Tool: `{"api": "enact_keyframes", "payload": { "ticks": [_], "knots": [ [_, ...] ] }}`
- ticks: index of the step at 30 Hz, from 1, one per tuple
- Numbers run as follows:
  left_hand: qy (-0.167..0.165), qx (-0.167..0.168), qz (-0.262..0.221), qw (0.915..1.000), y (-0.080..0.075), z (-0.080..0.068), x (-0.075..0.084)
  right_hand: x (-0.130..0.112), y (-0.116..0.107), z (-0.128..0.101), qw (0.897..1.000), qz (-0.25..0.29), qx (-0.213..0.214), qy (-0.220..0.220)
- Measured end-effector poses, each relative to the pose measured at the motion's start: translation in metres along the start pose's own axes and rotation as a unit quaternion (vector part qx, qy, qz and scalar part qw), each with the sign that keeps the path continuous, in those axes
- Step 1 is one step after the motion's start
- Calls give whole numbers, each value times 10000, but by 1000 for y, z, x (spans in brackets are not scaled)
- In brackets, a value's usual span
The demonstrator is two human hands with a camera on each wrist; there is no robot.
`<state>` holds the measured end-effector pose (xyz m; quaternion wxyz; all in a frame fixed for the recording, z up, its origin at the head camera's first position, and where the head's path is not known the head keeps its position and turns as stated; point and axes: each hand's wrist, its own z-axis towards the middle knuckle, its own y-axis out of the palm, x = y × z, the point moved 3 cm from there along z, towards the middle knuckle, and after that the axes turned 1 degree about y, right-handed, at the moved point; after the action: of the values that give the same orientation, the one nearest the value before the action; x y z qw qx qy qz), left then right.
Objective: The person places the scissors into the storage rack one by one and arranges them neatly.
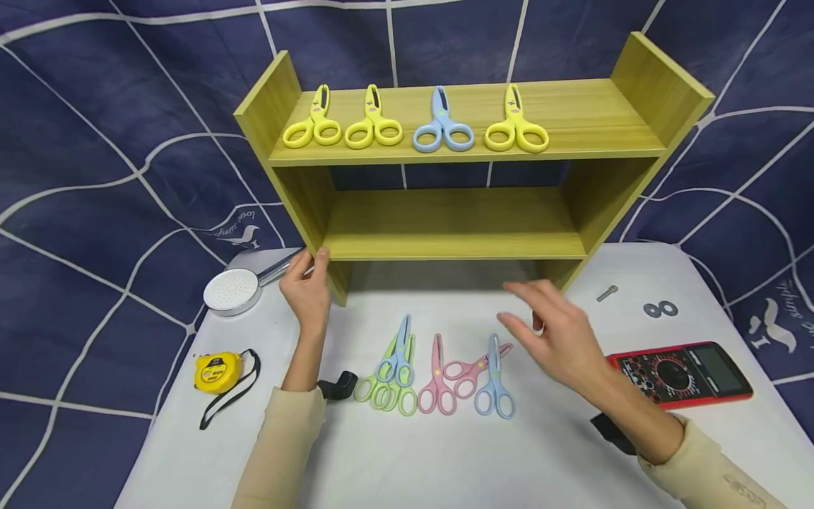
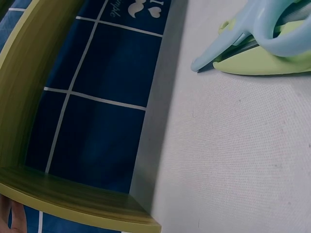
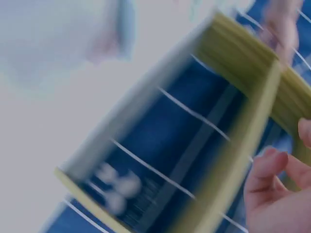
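My left hand (image 1: 307,288) holds the lower left side of a wooden shelf (image 1: 458,258), thumb at the front edge; in the left wrist view its fingertips (image 2: 18,218) show beyond the side panel. My right hand (image 1: 559,332) hovers in front of the shelf's right side, thumb and fingers apart with nothing between them. On the top board stand yellow scissors (image 1: 516,134) and blue scissors (image 1: 441,134), several in a row, blades up. Before the shelf lie green scissors (image 1: 407,403) under blue ones (image 1: 402,346), crossed pink scissors (image 1: 437,389), and another blue pair (image 1: 494,389).
To the left are a shower head (image 1: 232,291) and a yellow tape measure (image 1: 218,372) with a black strap. A red multimeter (image 1: 687,375), a bolt (image 1: 607,293) and two washers (image 1: 668,308) lie to the right. Blue checked cloth (image 1: 127,212) hangs behind.
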<state>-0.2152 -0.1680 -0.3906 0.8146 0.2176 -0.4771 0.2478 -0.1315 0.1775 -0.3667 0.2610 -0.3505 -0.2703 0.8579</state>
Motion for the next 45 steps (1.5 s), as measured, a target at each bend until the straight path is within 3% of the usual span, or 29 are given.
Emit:
{"api": "enact_keyframes", "payload": {
  "ticks": [5,11,14,19,25,29,33,35,41,45],
  "knots": [
    [-29,-27,23,10000,0,-1,0,16,33,-64,9847,-100,-1524,835],
    [-33,-12,13,10000,0,-1,0,20,53,-117,9588,132,-2610,1112],
    [-25,-7,19,10000,-1,-1,0,19,58,-129,9587,68,-2708,868],
    [20,16,28,10000,-3,0,-1,14,61,-132,9700,-273,-2392,327],
    [-1,-37,31,10000,-2,0,-1,7,63,-127,9660,-638,-2502,83],
    [-12,-39,31,10000,-2,0,0,6,61,-122,9558,-597,-2872,195],
    [-23,-26,-6,10000,-2,0,0,7,61,-116,9336,-565,-3487,604],
    [-23,-34,-33,10000,-2,1,0,7,61,-115,9309,-580,-3548,648],
    [-3,-31,-28,10000,-2,1,0,6,60,-114,9489,-694,-3056,369],
    [32,-32,-3,10000,-2,0,1,5,60,-112,9456,-913,-3086,469]
  ]
}}
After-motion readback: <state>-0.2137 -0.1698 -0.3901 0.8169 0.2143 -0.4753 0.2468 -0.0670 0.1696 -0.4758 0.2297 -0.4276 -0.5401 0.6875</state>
